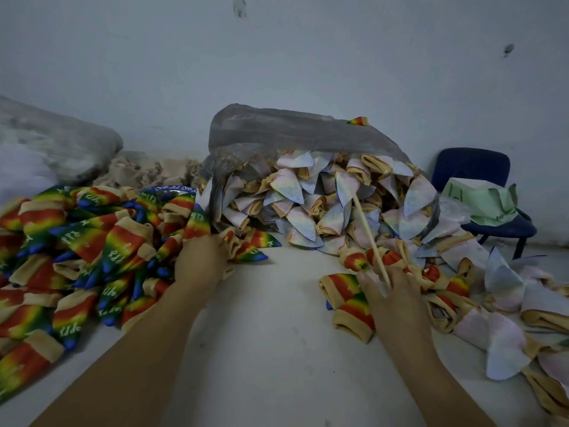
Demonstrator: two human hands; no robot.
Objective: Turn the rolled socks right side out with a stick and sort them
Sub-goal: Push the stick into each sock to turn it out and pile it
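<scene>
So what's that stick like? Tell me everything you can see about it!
The stick is thin, straight and pale tan, and looks like wood or bamboo. It stands tilted: its lower end is held in the right hand, and its top leans up and left, in front of the pile of pale socks. Whether it pokes into a sock is hard to tell.

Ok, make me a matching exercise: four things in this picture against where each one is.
Things:
1 stick
2 rainbow socks
3 plastic bag
4 blue chair

Places:
A far right, at the back
B heaped on the left
C held in the right hand
D back centre, full of pale socks

Pairs: 1-C, 2-B, 3-D, 4-A
</scene>
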